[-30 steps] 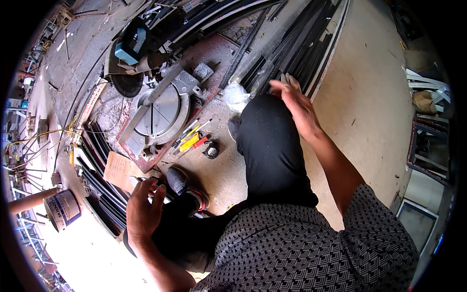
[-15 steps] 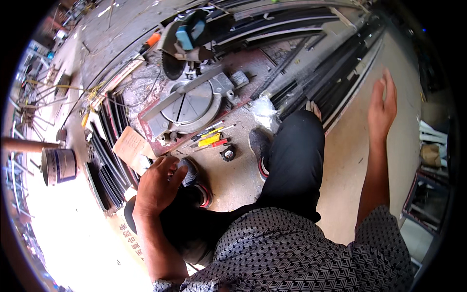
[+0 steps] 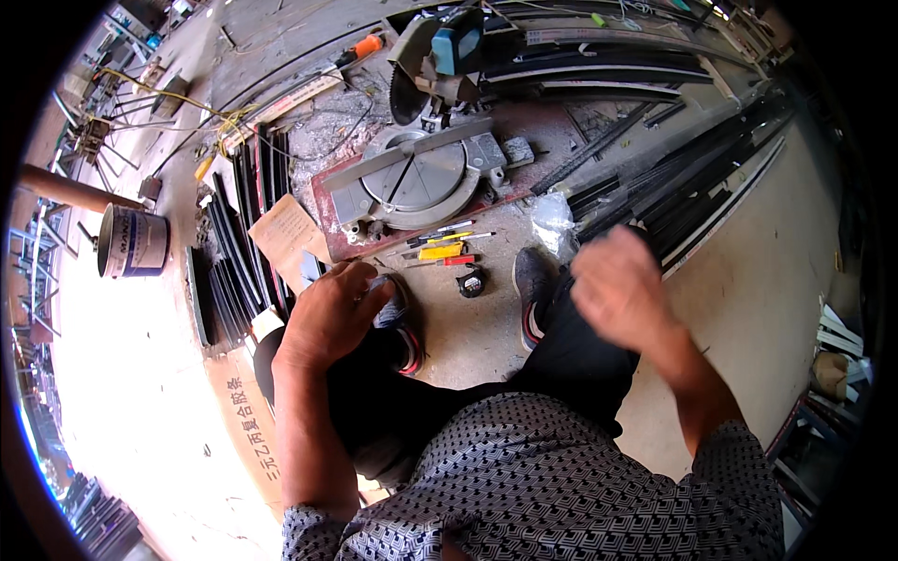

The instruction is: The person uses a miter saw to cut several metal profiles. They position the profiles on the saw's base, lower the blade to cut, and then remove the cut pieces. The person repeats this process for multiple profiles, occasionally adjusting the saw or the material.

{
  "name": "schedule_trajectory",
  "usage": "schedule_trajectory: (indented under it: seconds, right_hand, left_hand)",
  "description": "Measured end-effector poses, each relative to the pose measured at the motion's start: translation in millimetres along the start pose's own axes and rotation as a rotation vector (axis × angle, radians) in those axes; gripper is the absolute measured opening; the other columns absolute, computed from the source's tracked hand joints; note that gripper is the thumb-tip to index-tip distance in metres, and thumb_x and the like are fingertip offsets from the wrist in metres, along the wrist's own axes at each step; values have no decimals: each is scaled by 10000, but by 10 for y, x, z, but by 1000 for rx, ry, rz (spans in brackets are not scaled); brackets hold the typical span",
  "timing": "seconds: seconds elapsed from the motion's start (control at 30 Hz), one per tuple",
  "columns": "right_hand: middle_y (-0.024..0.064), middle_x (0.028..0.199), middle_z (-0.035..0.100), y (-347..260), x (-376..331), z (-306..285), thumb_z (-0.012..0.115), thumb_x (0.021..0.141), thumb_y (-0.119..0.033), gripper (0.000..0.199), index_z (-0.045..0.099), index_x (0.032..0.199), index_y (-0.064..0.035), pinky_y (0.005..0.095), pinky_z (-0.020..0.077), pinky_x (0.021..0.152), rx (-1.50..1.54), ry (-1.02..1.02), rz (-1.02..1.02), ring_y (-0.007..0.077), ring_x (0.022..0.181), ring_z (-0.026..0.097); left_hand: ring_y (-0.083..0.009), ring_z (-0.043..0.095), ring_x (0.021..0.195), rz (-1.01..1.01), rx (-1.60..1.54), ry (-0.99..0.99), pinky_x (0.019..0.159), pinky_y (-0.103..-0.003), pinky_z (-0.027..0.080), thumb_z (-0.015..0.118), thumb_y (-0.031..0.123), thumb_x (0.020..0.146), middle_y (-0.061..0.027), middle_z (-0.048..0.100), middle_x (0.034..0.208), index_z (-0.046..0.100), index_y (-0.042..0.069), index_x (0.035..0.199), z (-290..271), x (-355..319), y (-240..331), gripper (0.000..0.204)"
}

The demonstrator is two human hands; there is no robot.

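My left hand (image 3: 337,313) is over my left knee, its fingers curled; what they hold, if anything, is hidden. Just beyond its knuckles shows a small grey flat piece (image 3: 313,268), beside a brown cardboard sheet (image 3: 288,234); whether the fingers touch it, I cannot tell. Above my right knee, my right hand (image 3: 622,285) is smeared by motion. Between my shoes lie a black tape measure (image 3: 471,281), a red-handled tool (image 3: 460,261), a yellow tool (image 3: 441,251) and several pens (image 3: 453,235).
A miter saw (image 3: 413,178) stands ahead on a dusty red board, its teal motor housing (image 3: 456,42) raised. Black strips (image 3: 687,192) lie to the right, more strips (image 3: 229,280) to the left. Clear plastic (image 3: 554,224) lies by my right shoe; a bucket (image 3: 134,241) stands far left.
My right hand has swung in from the far right, where its fingers were stretched out, to above my right knee. The whole view has shifted; my left hand stays by the left knee.
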State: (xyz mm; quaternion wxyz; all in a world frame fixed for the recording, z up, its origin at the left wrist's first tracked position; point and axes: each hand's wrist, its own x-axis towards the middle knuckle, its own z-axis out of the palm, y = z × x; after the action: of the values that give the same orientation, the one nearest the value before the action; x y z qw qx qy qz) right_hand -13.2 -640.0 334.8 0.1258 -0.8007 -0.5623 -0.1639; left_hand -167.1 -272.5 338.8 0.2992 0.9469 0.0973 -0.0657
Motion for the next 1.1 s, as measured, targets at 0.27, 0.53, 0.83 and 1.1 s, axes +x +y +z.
schedule_trajectory:
  seconds: [0.27, 0.53, 0.83, 1.1]
  right_hand:
    - [177, 1097, 745, 354, -78, 50, 647, 973, -147, 223, 742, 1076, 26, 415, 543, 949, 200, 46, 538, 367, 1032, 702]
    - [175, 1118, 753, 356, -74, 98, 629, 978, -102, 223, 750, 1109, 33, 389, 525, 980, 312, 20, 675, 325, 1073, 699]
    - [179, 1167, 746, 427, -134, 122, 552, 1014, -56, 260, 729, 1170, 51, 380, 509, 1018, 384, -57, 670, 300, 1118, 696]
    - [198, 1174, 730, 419, -241, -6, 484, 1021, -53, 314, 712, 1192, 79, 390, 509, 1010, 342, -99, 779, 303, 1112, 688]
  left_hand:
    - [-153, 670, 902, -71, -385, 298, 810, -303, 528, 679, 269, 1051, -101, 721, 1006, 677, -34, 1229, -260, -250, -118, 352]
    - [-122, 637, 933, -144, -757, 412, 886, -273, 499, 524, 443, 1109, -45, 696, 1044, 661, -38, 1246, -366, -360, -802, 518]
    - [-234, 662, 953, -538, -1387, 83, 876, -430, 529, 545, 558, 1060, -96, 719, 1051, 681, 10, 1211, 1491, -116, -2434, 585]
    - [-250, 667, 1009, -655, -638, 81, 901, -404, 514, 615, 531, 1041, -155, 717, 1146, 636, -25, 1328, 2673, 50, -2672, 627]
